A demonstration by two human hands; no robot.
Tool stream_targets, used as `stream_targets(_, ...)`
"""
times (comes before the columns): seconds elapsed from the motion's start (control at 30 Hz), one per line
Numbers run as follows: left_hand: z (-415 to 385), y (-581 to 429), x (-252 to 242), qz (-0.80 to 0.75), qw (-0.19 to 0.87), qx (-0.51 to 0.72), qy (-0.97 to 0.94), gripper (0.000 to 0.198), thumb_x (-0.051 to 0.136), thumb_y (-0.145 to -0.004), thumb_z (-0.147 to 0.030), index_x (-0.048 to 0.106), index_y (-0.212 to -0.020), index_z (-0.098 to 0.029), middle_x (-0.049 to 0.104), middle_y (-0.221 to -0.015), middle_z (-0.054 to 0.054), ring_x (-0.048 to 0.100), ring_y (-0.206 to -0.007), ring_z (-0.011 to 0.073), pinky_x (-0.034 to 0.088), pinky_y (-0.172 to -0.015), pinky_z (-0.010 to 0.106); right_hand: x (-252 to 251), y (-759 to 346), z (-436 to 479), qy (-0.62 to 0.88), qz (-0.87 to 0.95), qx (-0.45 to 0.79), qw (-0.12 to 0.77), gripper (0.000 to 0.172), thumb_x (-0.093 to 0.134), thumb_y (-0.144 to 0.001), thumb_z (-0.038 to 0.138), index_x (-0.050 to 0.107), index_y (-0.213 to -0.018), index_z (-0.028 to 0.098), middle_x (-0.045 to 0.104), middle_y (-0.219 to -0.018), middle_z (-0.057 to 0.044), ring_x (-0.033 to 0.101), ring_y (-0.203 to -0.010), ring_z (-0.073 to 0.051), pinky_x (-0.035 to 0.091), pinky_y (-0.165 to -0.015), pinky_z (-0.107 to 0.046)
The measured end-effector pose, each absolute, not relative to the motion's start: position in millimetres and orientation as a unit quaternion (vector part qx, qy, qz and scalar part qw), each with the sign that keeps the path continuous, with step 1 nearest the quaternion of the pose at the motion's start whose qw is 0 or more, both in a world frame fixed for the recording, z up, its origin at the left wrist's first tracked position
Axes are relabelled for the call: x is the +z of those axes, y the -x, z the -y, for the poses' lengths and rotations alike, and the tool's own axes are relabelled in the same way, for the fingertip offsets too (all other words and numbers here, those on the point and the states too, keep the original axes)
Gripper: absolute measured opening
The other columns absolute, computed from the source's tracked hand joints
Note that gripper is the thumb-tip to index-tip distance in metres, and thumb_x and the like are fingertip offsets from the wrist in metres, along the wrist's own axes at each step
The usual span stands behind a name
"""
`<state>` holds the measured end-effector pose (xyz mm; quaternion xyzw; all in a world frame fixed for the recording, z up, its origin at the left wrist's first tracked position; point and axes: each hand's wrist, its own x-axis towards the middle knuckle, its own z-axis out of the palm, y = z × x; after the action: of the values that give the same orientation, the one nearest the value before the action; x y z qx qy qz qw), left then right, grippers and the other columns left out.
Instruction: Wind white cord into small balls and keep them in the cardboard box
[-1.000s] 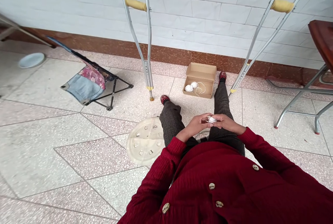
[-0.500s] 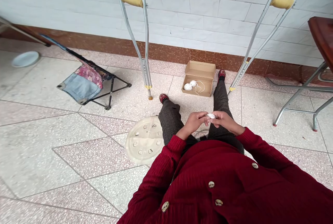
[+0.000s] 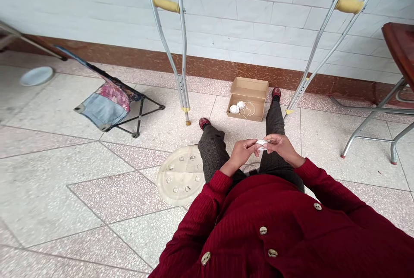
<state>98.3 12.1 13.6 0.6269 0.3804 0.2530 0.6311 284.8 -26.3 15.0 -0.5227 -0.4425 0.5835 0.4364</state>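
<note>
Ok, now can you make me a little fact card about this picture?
Left hand: holding a small white bundle, maybe string
Right hand: holding the same bundle's other side
Cardboard box: open on the floor, white string balls inside
Crutches: two, one either side of the box
Folding chair: over on the left, partly blue fabric

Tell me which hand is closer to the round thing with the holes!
Left. The left hand is above and right of the round thing in the picture; the right hand is farther right.
</note>
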Motion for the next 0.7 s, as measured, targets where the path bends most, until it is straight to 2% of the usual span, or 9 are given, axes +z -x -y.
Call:
stream_targets(0.1, -12, -91, 12, -0.386, 0.612, 0.229, -0.651, 0.032, 0.059, -0.084, -0.035, 0.062, -0.11, -0.015, 0.065, -0.063, -0.002, 0.059, -0.053, 0.0115, 0.046, -0.06, 0.022, 11, -290, 23, 0.535, 0.432, 0.569, 0.451, 0.03, 0.076, -0.068, 0.042, 0.068, -0.081, 0.016, 0.065, -0.065, -0.001, 0.053, -0.048, -0.01, 0.043, -0.047, -0.024)
stream_targets(0.13, -13, -87, 14, -0.39, 0.591, 0.212, -0.673, 0.033, 0.058, -0.085, -0.034, 0.061, -0.112, -0.015, 0.064, -0.062, -0.003, 0.058, -0.052, 0.0111, 0.045, -0.059, 0.021, 10, -293, 22, 0.539, 0.433, 0.564, 0.451, 0.03, 0.076, -0.068, 0.042, 0.069, -0.081, 0.016, 0.066, -0.066, -0.001, 0.052, -0.047, -0.01, 0.043, -0.047, -0.024)
stream_targets(0.2, -19, -78, 20, -0.391, 0.533, 0.174, -0.73, 0.022, 0.055, -0.087, -0.033, 0.066, -0.096, -0.016, 0.062, -0.059, -0.003, 0.057, -0.053, 0.0107, 0.042, -0.058, 0.02, 11, -298, 21, 0.543, 0.445, 0.559, 0.442, 0.031, 0.076, -0.067, 0.042, 0.069, -0.081, 0.016, 0.066, -0.066, -0.001, 0.052, -0.048, -0.01, 0.043, -0.047, -0.024)
stream_targets(0.3, -33, -68, 34, -0.383, 0.457, 0.171, -0.784, 0.031, 0.048, -0.091, -0.03, 0.064, -0.069, -0.016, 0.062, -0.06, -0.002, 0.058, -0.058, 0.0106, 0.04, -0.06, 0.02, 16, -299, 23, 0.523, 0.476, 0.575, 0.41, 0.03, 0.077, -0.067, 0.04, 0.07, -0.081, 0.015, 0.066, -0.069, -0.002, 0.054, -0.051, -0.01, 0.045, -0.049, -0.024)
stream_targets(0.43, -49, -74, 38, -0.403, 0.423, 0.213, -0.783, 0.032, 0.046, -0.091, -0.028, 0.062, -0.066, -0.016, 0.063, -0.061, -0.002, 0.058, -0.06, 0.0107, 0.04, -0.064, 0.02, 30, -289, 26, 0.472, 0.491, 0.615, 0.397, 0.028, 0.077, -0.068, 0.039, 0.068, -0.08, 0.016, 0.067, -0.071, -0.002, 0.056, -0.054, -0.011, 0.047, -0.052, -0.025)
stream_targets(0.6, -30, -96, 10, -0.408, 0.498, 0.19, -0.741, 0.035, 0.044, -0.091, -0.03, 0.06, -0.063, -0.016, 0.062, -0.056, -0.003, 0.057, -0.052, 0.0097, 0.042, -0.061, 0.02, 31, -284, 17, 0.524, 0.433, 0.552, 0.483, 0.031, 0.079, -0.065, 0.041, 0.064, -0.077, 0.017, 0.065, -0.065, 0.001, 0.056, -0.049, -0.011, 0.047, -0.049, -0.025)
stream_targets(0.7, -11, -104, -2, -0.412, 0.524, 0.169, -0.726, 0.037, 0.043, -0.091, -0.031, 0.059, -0.061, -0.017, 0.059, -0.052, -0.003, 0.056, -0.049, 0.0096, 0.042, -0.06, 0.02, 21, -286, 14, 0.562, 0.437, 0.516, 0.476, 0.032, 0.077, -0.066, 0.043, 0.063, -0.078, 0.017, 0.064, -0.065, 0.001, 0.056, -0.048, -0.011, 0.046, -0.047, -0.024)
